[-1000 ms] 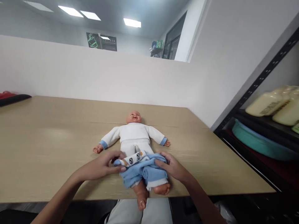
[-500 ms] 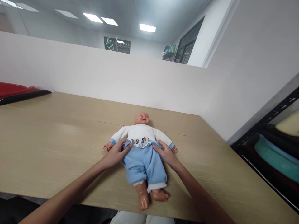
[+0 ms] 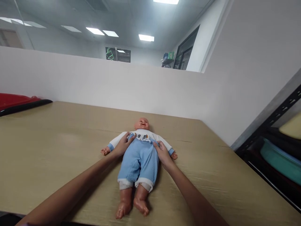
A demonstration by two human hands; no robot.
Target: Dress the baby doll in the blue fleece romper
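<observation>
**Blue pants pulled all the way up on the doll**

So the baby doll [image 3: 138, 147] is lying on its back on the desk [image 3: 58, 147], closer to the right edge than the left, head toward the far edge by the white partition [image 3: 94, 84], bare feet pointing at the near edge. The left hand [image 3: 122, 146] is pinched shut on the waistband of the blue pants [image 3: 139, 160] at the doll's left-of-picture side, and the right hand [image 3: 162, 153] is clamped on the waistband on the other side. The band with the little cartoon eyes sits high on the chest, nearly under the chin.

What could go wrong, I'd say: the pants already ride well over the white top [image 3: 162, 141], so any more tugging could bunch the top or slide the whole doll toward the far edge. An uneven pull could also twist the waistband.

Compared with a second ago: the pants were bunched down around the thighs with the doll's feet hanging over the near edge; now they cover legs and belly, and the feet lie on the desk. Both hands have moved up the body.

Off to the side: a red and black thing [image 3: 16, 102] at the far left corner, a black shelf [image 3: 268, 125] on the right.
</observation>
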